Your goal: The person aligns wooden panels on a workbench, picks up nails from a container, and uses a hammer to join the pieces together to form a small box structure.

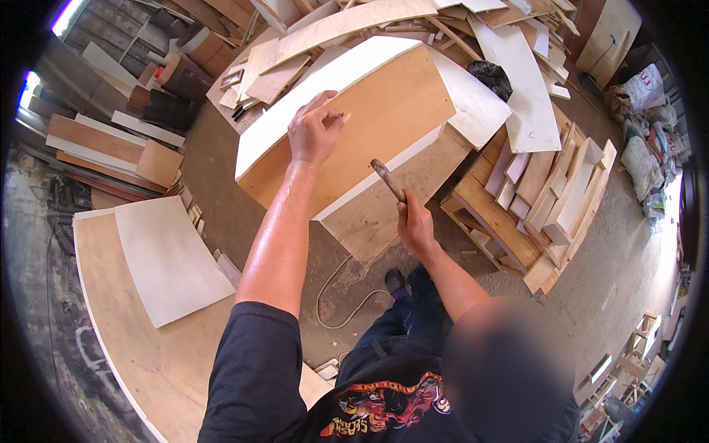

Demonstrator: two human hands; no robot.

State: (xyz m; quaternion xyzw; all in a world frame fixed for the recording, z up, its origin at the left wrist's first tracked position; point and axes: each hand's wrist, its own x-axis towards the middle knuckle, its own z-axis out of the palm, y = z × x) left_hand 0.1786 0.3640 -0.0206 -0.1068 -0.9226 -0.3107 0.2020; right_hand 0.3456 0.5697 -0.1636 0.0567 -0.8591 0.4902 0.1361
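Note:
In front of me a long wooden box-like piece stands on the work surface, with a tan panel (pixel 391 103) facing me and a white face (pixel 325 77) along its far left side. My left hand (pixel 316 133) is over the panel near its far left edge, thumb and fingers pinched together. Whatever is between those fingertips is too small to make out. My right hand (pixel 415 223) is closed round the handle of a hammer (pixel 389 181). The hammer's head points up and left, close to the panel's near edge, and small dark dots show at the panel's right end.
Below the piece is a plywood sheet (pixel 369 225). Boards and offcuts (pixel 295 44) pile up behind. To the right stands a wooden frame (pixel 502 221) stacked with strips. A large plywood panel (pixel 148 354) lies at the left. A cord (pixel 319 306) loops on the floor.

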